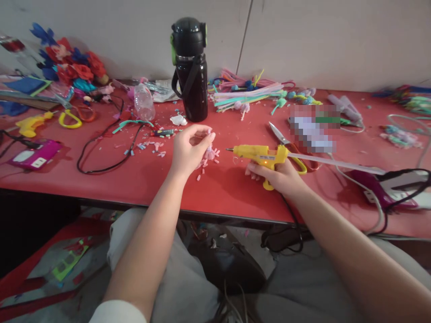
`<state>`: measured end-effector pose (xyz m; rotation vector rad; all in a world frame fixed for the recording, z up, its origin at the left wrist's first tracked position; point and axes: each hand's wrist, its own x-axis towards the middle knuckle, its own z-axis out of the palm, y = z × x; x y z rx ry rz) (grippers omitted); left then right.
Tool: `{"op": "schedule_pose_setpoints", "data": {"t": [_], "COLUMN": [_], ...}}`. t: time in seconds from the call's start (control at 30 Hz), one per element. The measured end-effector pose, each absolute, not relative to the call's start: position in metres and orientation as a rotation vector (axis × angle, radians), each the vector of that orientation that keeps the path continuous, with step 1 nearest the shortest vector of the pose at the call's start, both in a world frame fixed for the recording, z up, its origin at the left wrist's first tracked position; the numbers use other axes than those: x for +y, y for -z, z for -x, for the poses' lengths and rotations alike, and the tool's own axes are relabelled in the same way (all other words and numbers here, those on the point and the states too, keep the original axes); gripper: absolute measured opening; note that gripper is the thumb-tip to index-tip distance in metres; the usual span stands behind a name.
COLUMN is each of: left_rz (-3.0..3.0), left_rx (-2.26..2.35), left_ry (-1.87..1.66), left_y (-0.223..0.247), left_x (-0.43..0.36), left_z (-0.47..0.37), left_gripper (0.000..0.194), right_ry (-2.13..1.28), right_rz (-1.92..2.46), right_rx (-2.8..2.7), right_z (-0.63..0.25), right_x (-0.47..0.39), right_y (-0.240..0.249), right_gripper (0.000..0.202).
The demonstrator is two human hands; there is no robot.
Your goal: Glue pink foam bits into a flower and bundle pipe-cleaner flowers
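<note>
A yellow hot glue gun (pixel 261 154) is gripped by my right hand (pixel 274 176), its metal nozzle pointing left and a long pale glue stick running out of its back. Between the thumb and fingers of my left hand (pixel 191 146) is pinched a small pink and lilac craft piece (pixel 210 151), perhaps of pipe cleaner; its upper part is partly covered by my fingertips. The nozzle is a short way right of this piece, not touching it. Short pink cut bits (pixel 198 177) lie on the red table (pixel 215 197) beneath my left hand.
Behind my hands stands a black bottle (pixel 191 76). Scissors (pixel 281 137) lie behind the glue gun. Pipe cleaner bundles (pixel 249 96) rest against the wall. Purple power strips (pixel 35 154) sit left and right; a black cable (pixel 84 152) loops at left, and another hangs below the gun.
</note>
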<state>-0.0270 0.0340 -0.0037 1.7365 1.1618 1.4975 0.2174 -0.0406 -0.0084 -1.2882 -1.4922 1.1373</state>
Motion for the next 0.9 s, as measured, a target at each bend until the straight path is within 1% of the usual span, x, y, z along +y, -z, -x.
{"op": "schedule_pose_setpoints", "data": {"t": [0.1,0.3,0.57,0.9], "left_rz": [-1.704,-1.685,-1.663,-1.639], "left_rx": [1.134,1.121,1.132,1.131], "left_ry": [-1.502,-1.440,-1.416,-1.414], "left_y": [0.004,0.002,0.000,0.000], "left_x": [0.033,0.029,0.025,0.025], "left_z": [0.025,0.019,0.016,0.017], "left_gripper": [0.007,0.009,0.011,0.013], "right_ry": [-1.137,-1.065,-1.072,-1.063], "right_rz": [1.268,1.262,1.247,1.290], "right_rx": [-1.531,-1.595,-1.609,-1.629], "right_z": [-0.213,-0.208,-0.208,-0.208], "right_x": [-0.042,-0.044,-0.044,-0.044], "right_y": [0.009,0.011,0.011,0.010], "right_gripper": [0.032,0.032,0.026,0.028]}}
